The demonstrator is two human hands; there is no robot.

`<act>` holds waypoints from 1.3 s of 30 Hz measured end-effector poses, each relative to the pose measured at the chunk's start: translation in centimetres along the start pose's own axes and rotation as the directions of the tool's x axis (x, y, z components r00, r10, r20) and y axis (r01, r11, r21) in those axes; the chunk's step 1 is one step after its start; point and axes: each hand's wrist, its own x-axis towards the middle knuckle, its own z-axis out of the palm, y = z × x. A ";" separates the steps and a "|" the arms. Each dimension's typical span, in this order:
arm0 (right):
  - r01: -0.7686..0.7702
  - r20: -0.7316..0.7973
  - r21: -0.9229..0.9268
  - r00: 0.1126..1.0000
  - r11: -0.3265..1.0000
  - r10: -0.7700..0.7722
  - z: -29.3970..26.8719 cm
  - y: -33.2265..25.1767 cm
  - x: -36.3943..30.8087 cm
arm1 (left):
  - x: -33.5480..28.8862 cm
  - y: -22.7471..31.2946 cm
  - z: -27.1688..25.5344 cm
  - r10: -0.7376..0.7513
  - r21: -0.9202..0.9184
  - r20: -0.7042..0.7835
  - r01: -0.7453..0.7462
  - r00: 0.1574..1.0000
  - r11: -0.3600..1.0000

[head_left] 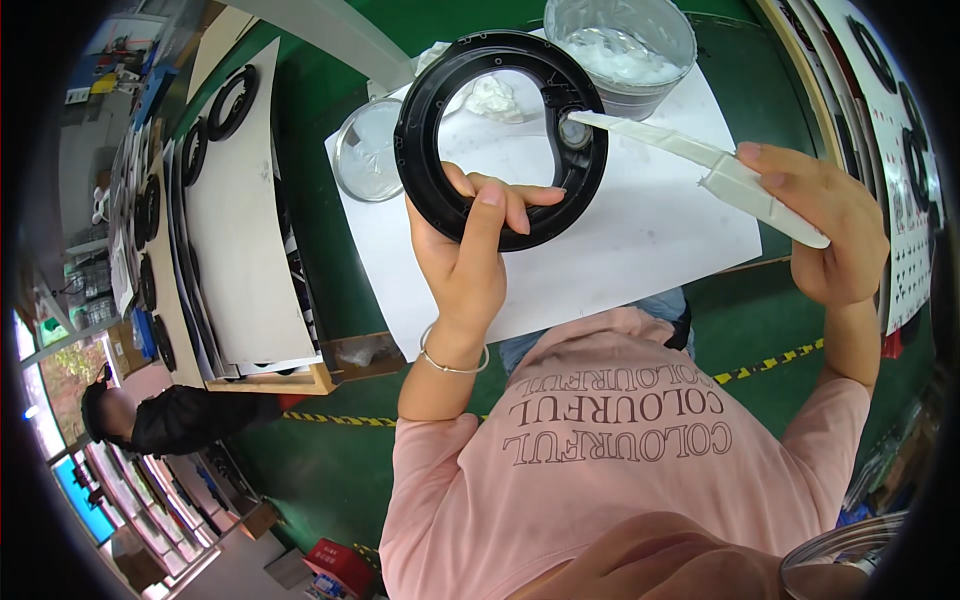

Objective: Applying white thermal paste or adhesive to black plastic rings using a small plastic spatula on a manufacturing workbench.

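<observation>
My left hand (pixel 462 245) is closed on the lower rim of a black plastic ring (pixel 420 145), holding it above a white sheet (pixel 640 225). In my right hand (pixel 842 225) is a white spatula-like stick (pixel 680 145), gripped by its wide end. Its narrow tip meets the round recess (pixel 575 133) on the ring's right side; whether it touches is too small to tell. Beyond the ring stands a clear tub (pixel 650 102) with white paste (pixel 620 55) inside. Through the ring's opening shows a crumpled white wad (pixel 494 98).
A round clear lid (pixel 365 165) lies on the sheet left of the ring. Upright boards (pixel 235 230) with black rings stand in a wooden frame at left; another board (pixel 905 190) is at right. A person in dark clothes (pixel 190 418) is at far left.
</observation>
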 end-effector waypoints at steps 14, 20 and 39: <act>0.031 0.041 -0.006 0.999 0.999 -0.031 -0.5 -0.4 0.2 | 0.1 0.0 0.1 0.013 0.042 0.020 -0.014 1.000 0.999; 0.063 0.005 -0.012 0.998 0.998 -0.063 -0.1 0.1 0.1 | 0.1 0.0 0.0 0.018 0.043 0.046 -0.020 0.999 0.999; -0.293 0.101 0.071 0.953 0.954 0.285 -0.3 0.6 -0.3 | -0.1 -0.5 -0.5 0.093 0.069 0.084 -0.099 0.992 0.993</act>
